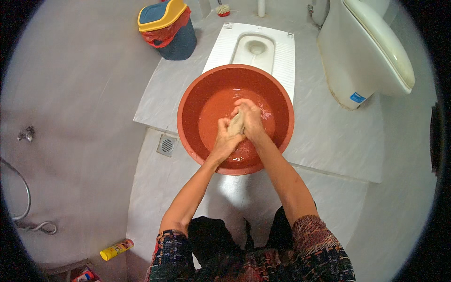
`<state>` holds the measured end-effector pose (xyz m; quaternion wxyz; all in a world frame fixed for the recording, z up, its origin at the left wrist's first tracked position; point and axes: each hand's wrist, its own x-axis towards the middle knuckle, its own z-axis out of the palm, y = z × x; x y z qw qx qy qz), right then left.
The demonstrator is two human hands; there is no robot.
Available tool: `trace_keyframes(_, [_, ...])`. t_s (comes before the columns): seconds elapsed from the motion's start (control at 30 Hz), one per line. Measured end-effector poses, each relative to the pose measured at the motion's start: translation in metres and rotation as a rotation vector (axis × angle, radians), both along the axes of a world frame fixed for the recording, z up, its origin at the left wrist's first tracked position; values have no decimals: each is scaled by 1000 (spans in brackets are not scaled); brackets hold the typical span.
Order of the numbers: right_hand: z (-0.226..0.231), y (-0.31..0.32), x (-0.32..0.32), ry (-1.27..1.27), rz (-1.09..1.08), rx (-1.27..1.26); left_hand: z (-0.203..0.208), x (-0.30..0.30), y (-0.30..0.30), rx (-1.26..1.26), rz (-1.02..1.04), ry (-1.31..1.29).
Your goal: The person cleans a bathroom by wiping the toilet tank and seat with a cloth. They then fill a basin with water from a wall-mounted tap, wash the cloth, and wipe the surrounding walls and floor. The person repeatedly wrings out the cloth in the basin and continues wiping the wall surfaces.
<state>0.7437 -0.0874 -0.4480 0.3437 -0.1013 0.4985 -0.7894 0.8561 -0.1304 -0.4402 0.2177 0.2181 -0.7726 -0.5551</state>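
Observation:
A large red-brown plastic basin (188, 117) with shallow water in it stands in front of me. Over the water, inside its rim, both hands are closed around a small pale beige cloth (237, 123), bunched up between them. My left hand (226, 137) grips its lower left side, thumb up. From the upper right, my right hand (252, 118) wraps over it with curled fingers. Most of the cloth is hidden by my palms and fingers, so its full shape does not show.
Behind the basin lies a white squat toilet (282, 56). A lidded bin (174, 35) stands at the far left, a white toilet (347, 61) at the right. A floor drain (167, 145) sits left of the basin, by the step edge. A yellow bottle (115, 250) lies at lower left.

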Motion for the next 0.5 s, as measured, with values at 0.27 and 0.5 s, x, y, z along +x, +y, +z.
trace_keyframes(0.27, [48, 31, 23, 758, 164, 234, 52, -5, -3, 595, 406, 92])
trace_keyframes(0.5, [112, 64, 47, 438, 267, 298, 103, -3, 16, 426, 530, 134])
